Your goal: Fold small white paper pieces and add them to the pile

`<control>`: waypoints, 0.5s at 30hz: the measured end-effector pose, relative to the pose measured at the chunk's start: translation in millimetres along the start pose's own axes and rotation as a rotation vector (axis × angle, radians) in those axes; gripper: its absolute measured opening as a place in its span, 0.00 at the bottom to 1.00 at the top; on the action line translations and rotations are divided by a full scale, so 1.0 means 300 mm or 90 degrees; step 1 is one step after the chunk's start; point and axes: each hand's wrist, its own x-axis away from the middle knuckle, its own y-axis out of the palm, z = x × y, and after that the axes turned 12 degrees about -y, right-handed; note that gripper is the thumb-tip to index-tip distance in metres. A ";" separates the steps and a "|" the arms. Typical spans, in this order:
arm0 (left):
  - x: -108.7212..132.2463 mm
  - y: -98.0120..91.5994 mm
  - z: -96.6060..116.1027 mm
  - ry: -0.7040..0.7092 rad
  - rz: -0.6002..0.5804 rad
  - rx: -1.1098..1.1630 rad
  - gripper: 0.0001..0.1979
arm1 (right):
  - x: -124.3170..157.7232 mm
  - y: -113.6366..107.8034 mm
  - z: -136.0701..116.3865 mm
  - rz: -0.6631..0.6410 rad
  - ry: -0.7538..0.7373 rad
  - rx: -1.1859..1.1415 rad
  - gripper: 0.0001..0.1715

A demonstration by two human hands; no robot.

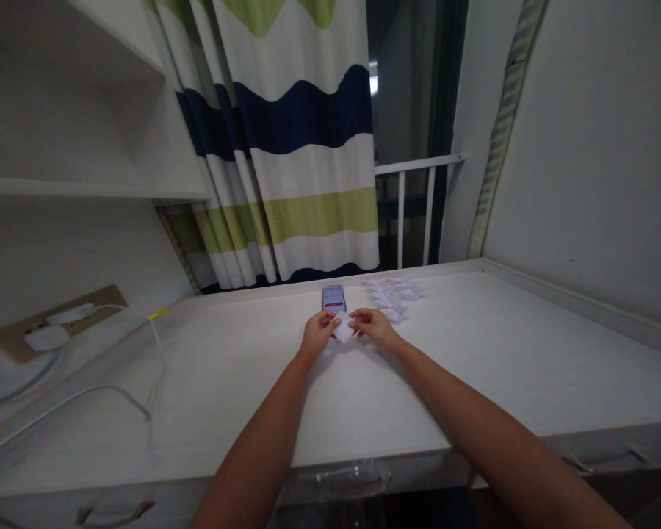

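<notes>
Two hands, left hand (318,330) and right hand (370,324), pinched one small white paper piece (344,328) between them, low over the white desk (474,367). Behind it, lit phone (333,297); screen writing too small to read.

Pale counter, striped curtain: white paper against a whitewashed wood grain.

The counter (474,367) is off-white with a faint grey grain, and the small paper square (344,328) pinched between the left hand (318,329) and the right hand (372,325) is plain white, as are the packets (394,295) lying behind it. The phone (333,297) has a dark frame and a light screen crossed by a red bar. The curtain (302,139) runs in broad wavy bands of white, navy blue and lime green. The cables (88,397) are white, one tagged yellow, at a tan socket plate (11,336); the railing (419,165) is white and the walls grey-white.
</notes>
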 end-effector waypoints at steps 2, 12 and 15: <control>-0.002 -0.001 -0.001 -0.006 0.001 0.008 0.19 | -0.002 -0.003 0.002 0.012 0.000 -0.008 0.17; -0.008 -0.005 -0.006 -0.052 -0.026 0.074 0.26 | -0.003 -0.014 0.002 0.078 -0.042 -0.017 0.18; -0.009 -0.003 -0.005 -0.061 -0.028 0.091 0.27 | -0.002 -0.013 -0.004 0.084 -0.047 -0.024 0.16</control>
